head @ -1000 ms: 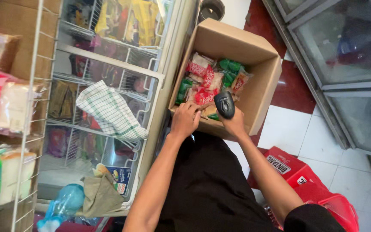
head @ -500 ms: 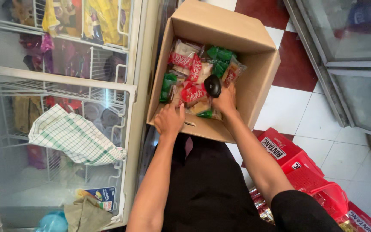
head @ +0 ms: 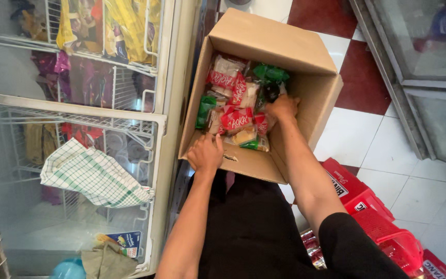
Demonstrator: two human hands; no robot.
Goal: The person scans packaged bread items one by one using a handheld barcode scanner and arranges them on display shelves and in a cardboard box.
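Left hand (head: pixel 206 153) is bracing the cardboard box (head: pixel 305 88) rim, grip clenched on it. Right hand (head: pixel 283 107) is reaching among snack packets (head: pixel 236 118); its grip is hidden. Box remains nearly full.

The cardboard box (head: pixel 285 49) is open at the top, so entry is from above. Snack packets (head: pixel 236 106) crowd its floor, leaving bare room only along the right wall. A glass-lidded freezer (head: pixel 130 103) presses against the box's left wall; red crates (head: pixel 367 201) block the floor at its right corner.
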